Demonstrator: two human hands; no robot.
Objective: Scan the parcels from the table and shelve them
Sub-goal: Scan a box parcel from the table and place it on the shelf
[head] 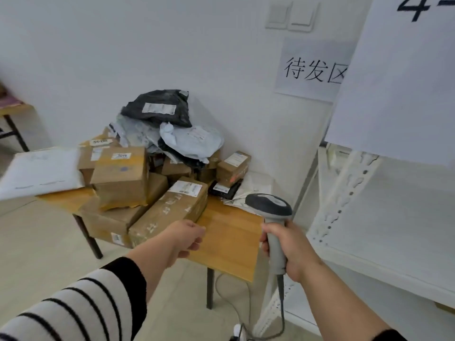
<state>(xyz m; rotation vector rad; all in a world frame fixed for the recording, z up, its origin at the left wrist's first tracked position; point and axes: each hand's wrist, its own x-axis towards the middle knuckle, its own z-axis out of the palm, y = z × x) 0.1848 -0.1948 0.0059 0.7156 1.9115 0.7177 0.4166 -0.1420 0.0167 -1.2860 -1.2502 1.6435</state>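
Left hand [186, 236]: loosely curled, empty, touching long box [170, 212]
Box axis: lower left to upper right
Right hand [290, 247]: grips scanner [270, 210]

The white padded envelope [41, 171], left of the desk [229, 239], is smeared and runs off the left edge. The large sheet [403, 77] on the shelving rack [384, 217] is cut by the top and right edges, showing only part of a "4", and it covers the end of the wall sign [312, 70]. The left hand [187, 236] hides its fingertips behind its knuckles. Label print on the long cardboard box [170, 210] is too small to read.
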